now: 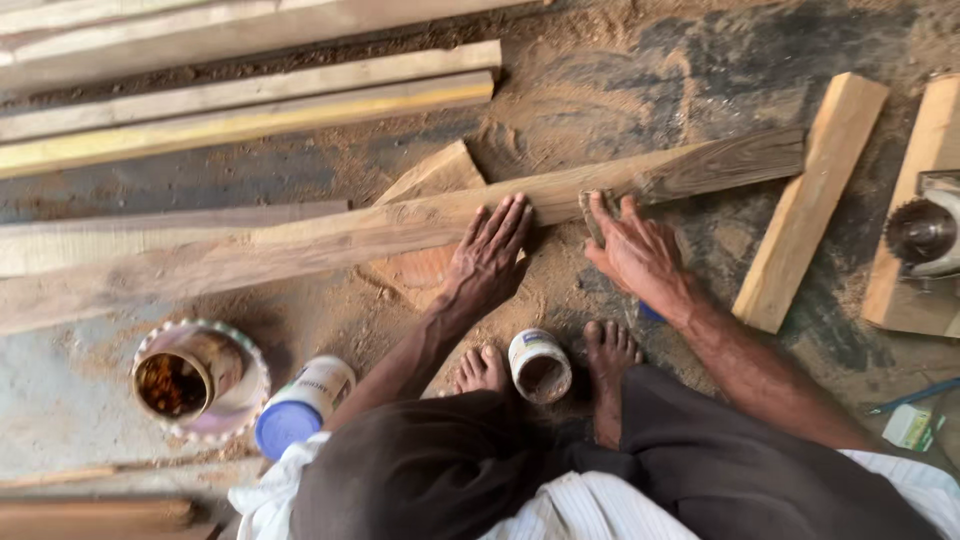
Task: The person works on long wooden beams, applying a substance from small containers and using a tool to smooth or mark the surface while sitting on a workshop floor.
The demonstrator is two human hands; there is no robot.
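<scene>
Wooden and long, a rough grey-brown plank point(380, 235) lies across the sawdust-covered floor point(620, 80), running from the lower left up to the right, where its grain turns darker. The left hand point(490, 255) rests flat on its near edge with fingers spread and straight, gripping nothing. The right hand point(635, 250) presses a small folded scrap of sandpaper point(592, 212) against the plank, its fingers curled over the scrap.

Under the plank sits a short wedge-shaped offcut of pale wood point(432, 178). Between the person's bare feet stands a small open white jar point(540, 366), dusty inside. Left of it lies a white plastic bottle with a blue cap point(300, 405), tipped on its side, and beside that an open round tin holding dark brown liquid point(185, 380).

Farther off, a short pale board point(810, 200) lies angled at the right, near a circular saw with a metal blade point(925, 235). Long pale battens point(250, 105) lie stacked along the top left.
</scene>
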